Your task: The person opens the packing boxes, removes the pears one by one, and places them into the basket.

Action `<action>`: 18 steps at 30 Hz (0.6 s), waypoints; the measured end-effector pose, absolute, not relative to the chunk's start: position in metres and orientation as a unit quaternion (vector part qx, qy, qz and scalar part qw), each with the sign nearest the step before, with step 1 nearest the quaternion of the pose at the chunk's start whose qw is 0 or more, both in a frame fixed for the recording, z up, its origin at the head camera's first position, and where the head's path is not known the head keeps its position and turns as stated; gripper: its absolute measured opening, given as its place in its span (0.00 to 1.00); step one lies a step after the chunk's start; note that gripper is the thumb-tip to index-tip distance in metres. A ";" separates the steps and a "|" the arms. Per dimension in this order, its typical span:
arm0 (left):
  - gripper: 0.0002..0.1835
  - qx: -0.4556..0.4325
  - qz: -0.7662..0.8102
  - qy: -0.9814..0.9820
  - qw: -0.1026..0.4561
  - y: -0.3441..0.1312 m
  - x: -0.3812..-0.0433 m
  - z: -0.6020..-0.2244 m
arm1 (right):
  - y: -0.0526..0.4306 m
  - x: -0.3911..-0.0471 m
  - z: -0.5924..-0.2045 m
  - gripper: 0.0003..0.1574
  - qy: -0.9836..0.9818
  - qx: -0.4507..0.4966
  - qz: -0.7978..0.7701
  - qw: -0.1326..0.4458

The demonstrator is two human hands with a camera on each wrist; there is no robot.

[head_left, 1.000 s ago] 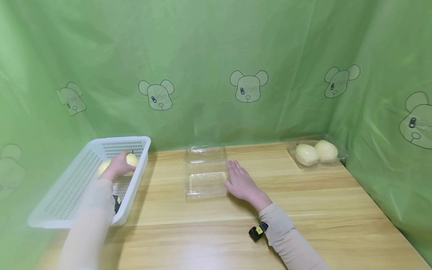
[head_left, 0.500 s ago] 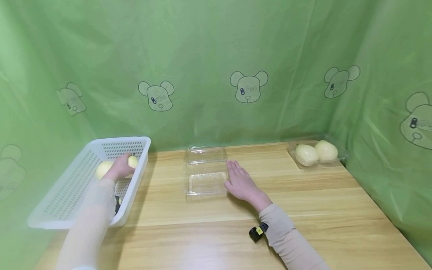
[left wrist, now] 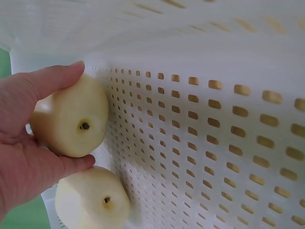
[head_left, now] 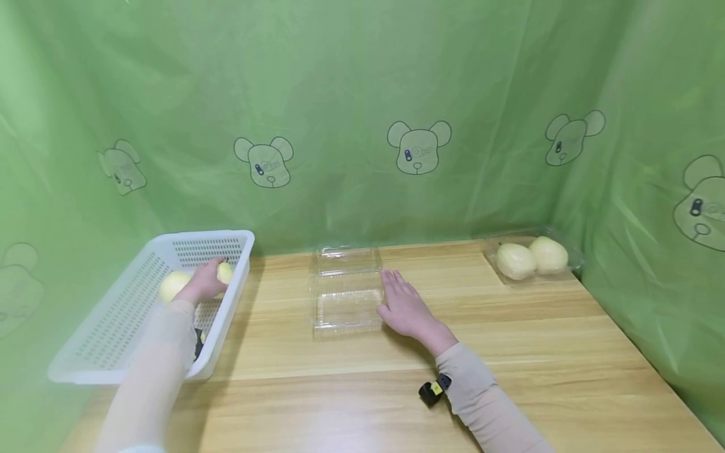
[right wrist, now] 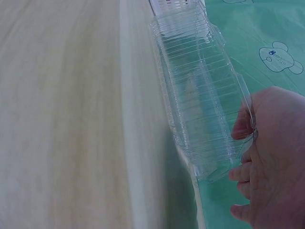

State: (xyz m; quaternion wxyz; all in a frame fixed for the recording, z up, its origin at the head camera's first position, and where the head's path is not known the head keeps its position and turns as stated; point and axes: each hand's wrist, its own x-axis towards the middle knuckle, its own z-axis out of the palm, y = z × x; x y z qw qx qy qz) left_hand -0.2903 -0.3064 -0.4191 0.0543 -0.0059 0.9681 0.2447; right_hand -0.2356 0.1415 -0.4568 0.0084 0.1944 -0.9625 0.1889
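My left hand (head_left: pixel 204 283) reaches into the white basket (head_left: pixel 247 242) and holds a pale yellow pear (left wrist: pixel 71 117), thumb on one side and fingers on the other. A second pear (left wrist: pixel 93 198) lies against the held one in the left wrist view; its head-view counterpart (head_left: pixel 174 286) shows beside the hand. At the middle of the table stands an unfolded clear plastic box (head_left: pixel 348 305). My right hand (head_left: pixel 408 308) lies along the box's right edge, fingers straight, thumb overlapping the rim. Whether it pinches the rim is hard to tell through the transparent plastic.
Another clear plastic box (head_left: pixel 574 259) with two pears (head_left: pixel 515 261) in it sits at the back right of the wooden table (head_left: pixel 510 352). A green curtain (head_left: pixel 340 157) printed with bear faces encloses the table's back and sides.
My left hand, gripping the pear, has shifted slightly to the right within the basket, uncovering more of the other pear. The right hand and the middle box keep their places.
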 end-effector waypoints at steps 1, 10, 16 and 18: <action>0.48 -0.005 0.246 0.968 0.052 -0.307 -0.290 -0.419 | 0.141 -0.235 -0.457 0.46 -0.963 0.194 0.189 0.008; 0.46 -0.002 0.251 0.967 0.038 -0.307 -0.290 -0.417 | 0.141 -0.235 -0.458 0.46 -0.962 0.196 0.188 0.008; 0.45 -0.008 0.257 0.965 0.045 -0.306 -0.288 -0.412 | 0.141 -0.236 -0.458 0.46 -0.963 0.197 0.187 0.008; 0.45 -0.007 0.257 0.965 0.045 -0.307 -0.288 -0.412 | 0.141 -0.236 -0.458 0.46 -0.962 0.197 0.187 0.011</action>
